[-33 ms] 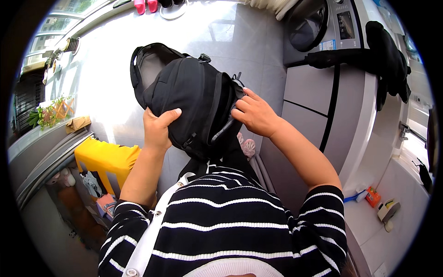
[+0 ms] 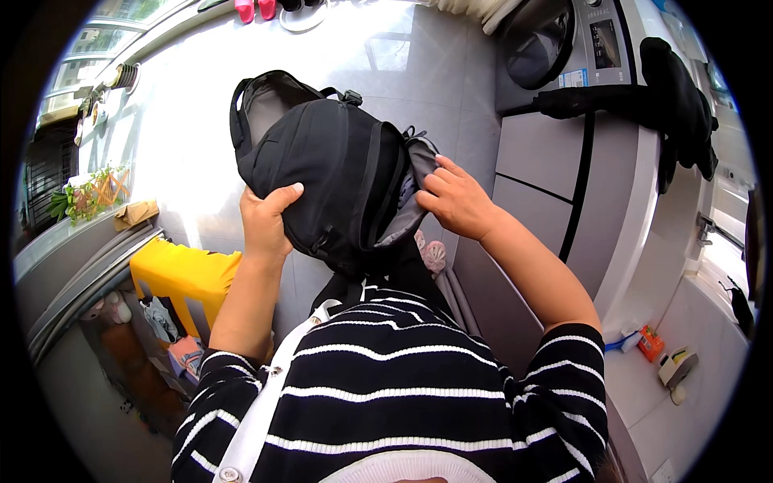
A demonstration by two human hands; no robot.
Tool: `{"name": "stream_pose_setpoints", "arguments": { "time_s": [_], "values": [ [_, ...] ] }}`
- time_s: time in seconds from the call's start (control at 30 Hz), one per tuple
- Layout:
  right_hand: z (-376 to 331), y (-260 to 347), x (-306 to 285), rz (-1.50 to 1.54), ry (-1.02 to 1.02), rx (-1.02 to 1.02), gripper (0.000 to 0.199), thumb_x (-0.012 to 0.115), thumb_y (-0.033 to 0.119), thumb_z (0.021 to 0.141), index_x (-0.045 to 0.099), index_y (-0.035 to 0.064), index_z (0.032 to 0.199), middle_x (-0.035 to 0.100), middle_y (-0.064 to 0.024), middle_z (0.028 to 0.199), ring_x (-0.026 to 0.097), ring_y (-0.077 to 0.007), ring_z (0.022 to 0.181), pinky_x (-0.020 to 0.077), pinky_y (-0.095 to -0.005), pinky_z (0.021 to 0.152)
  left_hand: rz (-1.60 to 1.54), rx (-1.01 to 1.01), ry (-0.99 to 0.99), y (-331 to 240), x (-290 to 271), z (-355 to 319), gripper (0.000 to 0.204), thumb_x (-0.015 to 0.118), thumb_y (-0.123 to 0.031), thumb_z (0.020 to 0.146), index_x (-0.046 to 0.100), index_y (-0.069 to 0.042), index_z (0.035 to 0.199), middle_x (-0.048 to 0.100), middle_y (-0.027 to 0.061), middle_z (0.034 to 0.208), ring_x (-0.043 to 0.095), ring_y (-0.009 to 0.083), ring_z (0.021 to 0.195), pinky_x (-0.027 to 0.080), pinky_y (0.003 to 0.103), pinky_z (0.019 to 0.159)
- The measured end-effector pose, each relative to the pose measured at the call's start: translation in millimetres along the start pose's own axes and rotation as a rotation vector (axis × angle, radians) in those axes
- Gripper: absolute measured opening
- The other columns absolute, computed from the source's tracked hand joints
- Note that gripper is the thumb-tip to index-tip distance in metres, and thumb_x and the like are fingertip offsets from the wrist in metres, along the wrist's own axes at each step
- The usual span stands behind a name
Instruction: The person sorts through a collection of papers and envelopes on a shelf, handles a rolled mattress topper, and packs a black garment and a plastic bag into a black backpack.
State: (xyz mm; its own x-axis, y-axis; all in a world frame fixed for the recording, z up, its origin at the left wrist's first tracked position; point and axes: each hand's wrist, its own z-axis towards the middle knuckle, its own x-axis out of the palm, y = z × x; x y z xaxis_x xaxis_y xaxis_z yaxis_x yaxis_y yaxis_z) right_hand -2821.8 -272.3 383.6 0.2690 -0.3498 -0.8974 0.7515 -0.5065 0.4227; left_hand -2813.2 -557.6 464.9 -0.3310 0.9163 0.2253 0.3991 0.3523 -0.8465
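Note:
A black backpack (image 2: pixel 322 165) hangs in front of my body, tilted, with its far-left compartment gaping and its grey lining showing. My left hand (image 2: pixel 268 217) is closed on the near-left side of the bag, thumb on top and fingers hidden beneath. On the other side, my right hand (image 2: pixel 453 196) pinches the edge of the front panel (image 2: pixel 421 161) and holds it outward. Behind that panel the grey inner pocket shows, with something pale and patterned inside that I cannot make out.
A front-loading washing machine (image 2: pixel 539 44) stands at the far right beside grey cabinets (image 2: pixel 535 161). Black clothing (image 2: pixel 668 97) lies over the counter edge. To the left are a yellow cloth-covered box (image 2: pixel 185 278) and potted plants (image 2: pixel 88 193). Pink slippers (image 2: pixel 254 10) rest at the far wall.
My right hand has pulled the front panel further right, so the grey pocket gapes wider. My left hand and the bag's left side have shifted slightly.

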Motion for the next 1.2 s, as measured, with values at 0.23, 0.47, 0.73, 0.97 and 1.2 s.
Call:
{"name": "stream_pose_setpoints", "arguments": {
  "time_s": [0.23,0.47,0.73,0.97,1.2],
  "values": [
    [-35,1,-14,-0.029,0.108,-0.062,0.012,0.061,0.006,0.062,0.053,0.0106,0.07,0.048,-0.0027,0.075,0.05,-0.0212,0.08,0.034,-0.0463,0.106,-0.073,0.176,-0.105,-3,-20,9,0.044,0.056,0.013,0.071,0.054,0.006,0.114,0.064,0.016,0.105,0.063,0.026,0.094,0.052,0.034,0.086],
    [-10,18,-49,0.247,0.539,0.066,0.014,0.056,0.011,0.064,0.058,0.0068,0.077,0.056,-0.01,0.06,0.061,-0.0311,0.067,0.0445,-0.0432,0.092,0.095,0.287,0.096,11,0,7,0.039,0.06,0.013,0.074,0.057,0.005,0.112,0.065,0.0102,0.105,0.061,0.0171,0.095,0.046,0.029,0.09],
    [5,-1,35,-0.3,0.967,0.305,0.044,0.044,0.035,0.093,0.051,0.0122,0.13,0.046,-0.0103,0.139,0.045,-0.0273,0.126,0.0389,-0.0382,0.102,0.184,0.253,0.511,49,57,-14,0.045,0.062,0.009,0.076,0.052,0.007,0.12,0.062,0.0115,0.112,0.057,0.0143,0.103,0.043,0.027,0.093],
    [23,11,113,-0.239,0.411,0.145,0.05,0.042,0.022,0.093,0.035,0.0125,0.142,0.028,-0.0044,0.15,0.023,-0.0218,0.139,0.0177,-0.0403,0.114,0.142,0.151,0.471,44,60,-9,0.045,0.061,0.009,0.077,0.051,0.006,0.121,0.061,0.0098,0.113,0.057,0.0149,0.104,0.043,0.029,0.095],
    [40,34,103,0.002,0.532,0.234,0.04,0.047,0.018,0.089,0.054,0.0094,0.127,0.045,-0.0093,0.14,0.042,-0.0274,0.129,0.0395,-0.0406,0.102,0.145,0.103,0.38,38,46,-9,0.046,0.061,0.009,0.074,0.051,0.007,0.119,0.062,0.0115,0.114,0.058,0.0171,0.104,0.043,0.03,0.095]
  ]
}}
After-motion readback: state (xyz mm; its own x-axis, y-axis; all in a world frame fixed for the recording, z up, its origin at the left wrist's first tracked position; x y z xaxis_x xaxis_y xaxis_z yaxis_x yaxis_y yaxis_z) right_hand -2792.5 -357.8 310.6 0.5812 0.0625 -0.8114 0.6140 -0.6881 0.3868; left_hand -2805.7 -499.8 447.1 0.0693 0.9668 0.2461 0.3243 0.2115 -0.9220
